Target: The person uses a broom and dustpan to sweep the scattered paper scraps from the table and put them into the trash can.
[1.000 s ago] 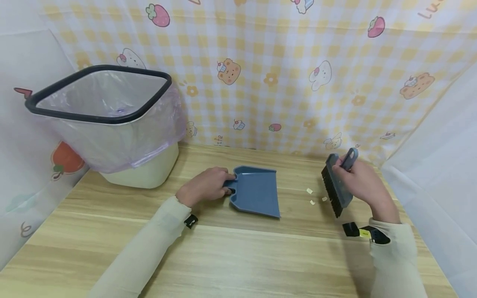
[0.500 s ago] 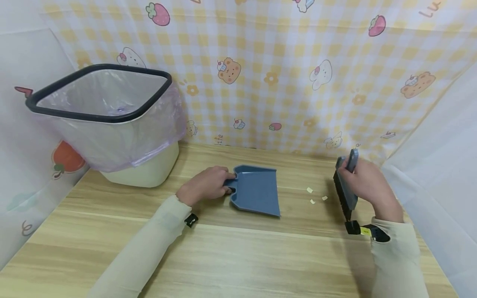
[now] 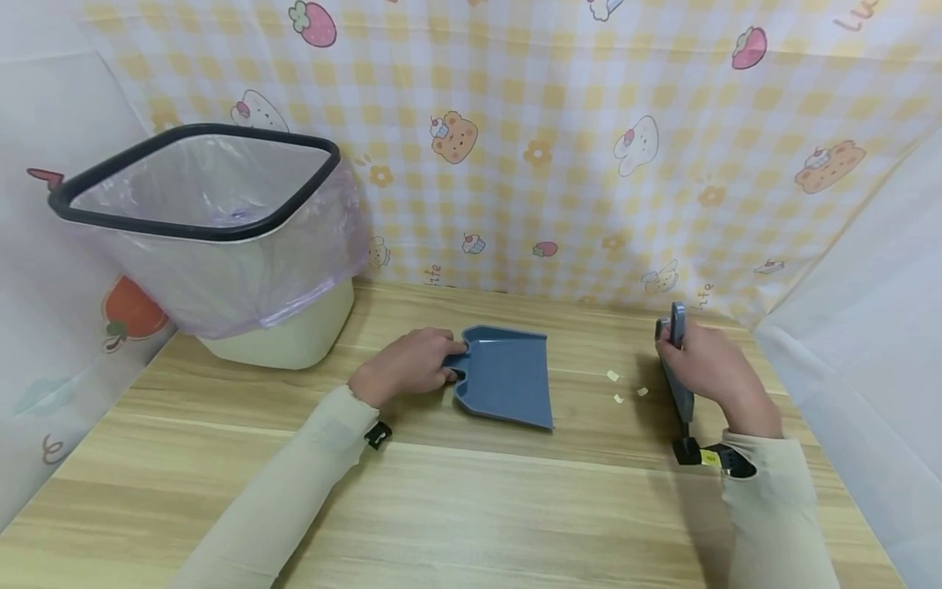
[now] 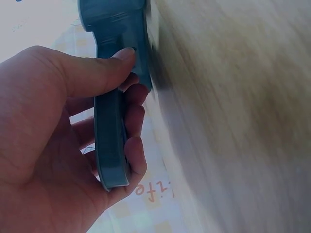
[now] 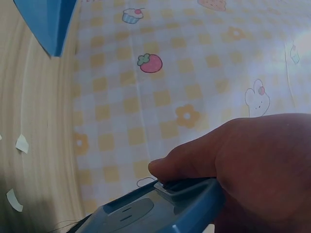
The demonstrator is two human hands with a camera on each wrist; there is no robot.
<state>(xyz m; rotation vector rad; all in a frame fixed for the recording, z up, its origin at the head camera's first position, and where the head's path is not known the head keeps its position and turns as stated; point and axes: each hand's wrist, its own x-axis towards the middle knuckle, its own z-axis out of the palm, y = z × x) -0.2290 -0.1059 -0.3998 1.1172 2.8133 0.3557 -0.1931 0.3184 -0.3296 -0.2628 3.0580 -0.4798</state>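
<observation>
My left hand (image 3: 412,364) grips the short handle of a blue-grey dustpan (image 3: 508,380), which lies on the table with its wide lip facing right. In the left wrist view, the fingers and thumb curl round that handle (image 4: 111,141). To the right, my right hand (image 3: 715,368) holds a matching hand brush (image 3: 679,388), seen nearly edge-on from the head. The right wrist view has the thumb along the top of the brush (image 5: 146,213), and its bristles are mostly out of sight. Between dustpan and brush lie three small pale scraps (image 3: 612,375), nearer the brush.
A cream bin (image 3: 294,343) with a black rim and a clear purplish liner stands at the back left. Behind the wooden table (image 3: 471,515) hangs a yellow checked curtain (image 3: 515,164). White sheeting (image 3: 876,327) borders the right side.
The brush first shifted right, away from the scraps, then came slightly back left and turned edge-on to the head view. Dustpan, left hand and scraps have stayed put.
</observation>
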